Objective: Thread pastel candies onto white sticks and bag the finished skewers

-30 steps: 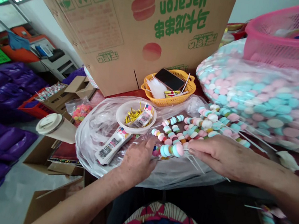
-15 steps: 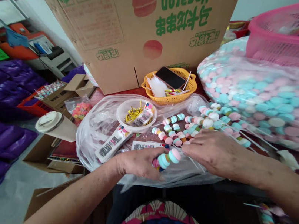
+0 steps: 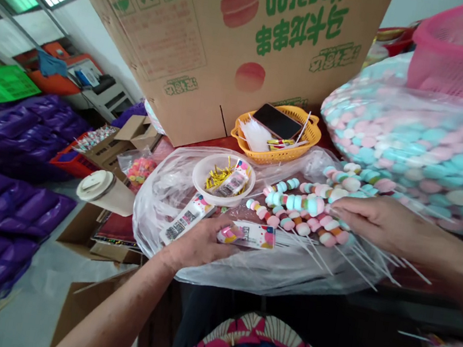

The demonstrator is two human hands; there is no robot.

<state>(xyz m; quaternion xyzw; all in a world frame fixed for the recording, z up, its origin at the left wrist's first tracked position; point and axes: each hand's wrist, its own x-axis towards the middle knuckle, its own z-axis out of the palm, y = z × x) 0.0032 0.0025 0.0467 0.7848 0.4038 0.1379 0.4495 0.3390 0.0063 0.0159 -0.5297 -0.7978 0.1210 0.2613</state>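
Observation:
My left hand [image 3: 199, 243] pinches the pink-and-yellow end of a printed plastic bag [image 3: 230, 233], which lies against a flat stack of printed bags [image 3: 259, 235]. My right hand [image 3: 366, 217] is closed around the stick end of a candy skewer [image 3: 294, 202], threaded with blue, pink and white round marshmallows and pointing left. Beneath and behind it, more marshmallow skewers [image 3: 327, 231] lie in a pile, their white sticks [image 3: 375, 259] pointing to the lower right. Another stack of printed bags [image 3: 187, 219] lies beside my left hand.
A white bowl [image 3: 197, 183] holds gold twist ties and bags. Behind it are a yellow basket [image 3: 271, 157] with a phone and a large carton [image 3: 207, 100]. A bulging bag of marshmallows [image 3: 418, 149] and a pink basket [image 3: 459, 71] occupy the right. A lidded cup [image 3: 112, 196] stands left.
The marshmallow skewer has gone from my left hand, which now pinches a printed bag. My right hand has raised a skewer from the pile. The view has shifted slightly.

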